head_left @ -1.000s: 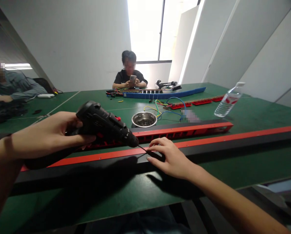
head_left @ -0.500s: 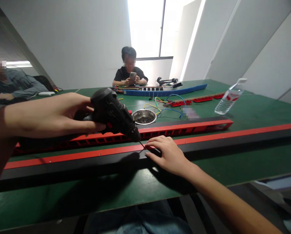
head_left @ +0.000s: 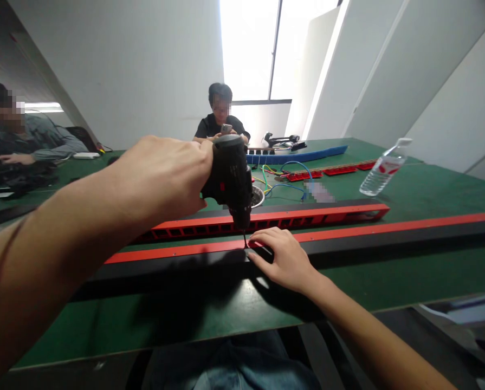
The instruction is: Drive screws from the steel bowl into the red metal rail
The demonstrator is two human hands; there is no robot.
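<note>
My left hand (head_left: 161, 176) grips a black electric screwdriver (head_left: 231, 176), held nearly upright with its bit tip down on the long red and black rail (head_left: 388, 230) that runs across the green table (head_left: 429, 265). My right hand (head_left: 285, 260) rests on that rail just right of the bit, with thumb and forefinger pinched at the tip; whether they hold a screw is too small to tell. Behind the rail lies a second red rail with slots (head_left: 307, 215).
A metal bowl of dark screws (head_left: 258, 196) sits behind the screwdriver. Coloured wires (head_left: 283, 176), red strips (head_left: 327, 171), a long blue strip (head_left: 299, 157) and a water bottle (head_left: 382, 173) are further back. One person sits opposite with a phone (head_left: 226, 128), another at far left (head_left: 23, 141).
My left hand has lifted and swung the screwdriver from lying nearly level to standing upright, its bit still at my right fingertips. My right hand has stayed on the rail.
</note>
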